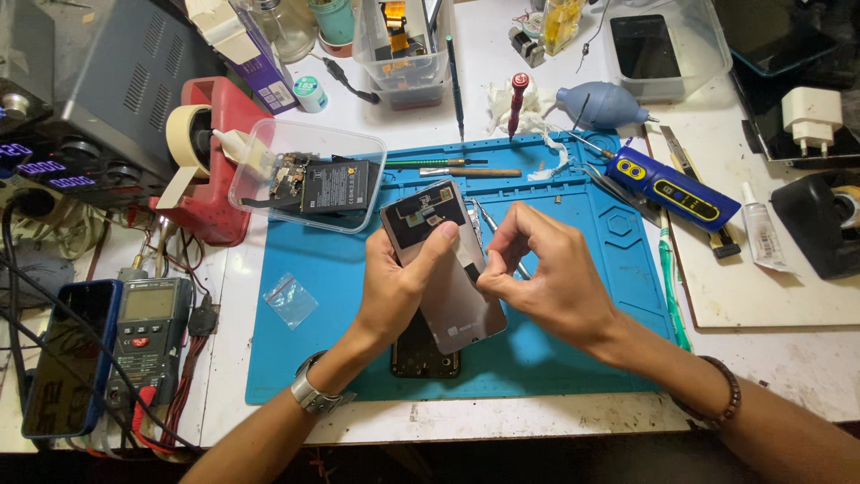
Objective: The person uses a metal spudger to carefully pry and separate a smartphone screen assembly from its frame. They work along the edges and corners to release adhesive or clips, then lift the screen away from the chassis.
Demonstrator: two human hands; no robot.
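My white bench (788, 350) carries the blue mat (573, 350) dead centre; multimeter (143, 336) sits at nine o'clock, red tape dispenser (215, 161) at ten, black charger stand (820, 224) at three.

grey phone back cover (457, 296), tilted (held), tweezers (488, 224)

At the centre of the blue work mat (573, 269), the left hand (394, 287) grips a grey phone back cover (443, 269), thumb pressed on its upper part. The right hand (546, 278) pinches at the cover's right edge, beside thin tweezers (491, 224). A dark phone body (425, 354) lies beneath at six o'clock. A clear plastic tray (309, 175) with parts sits at ten o'clock, a blue electric screwdriver (672, 188) at two o'clock.
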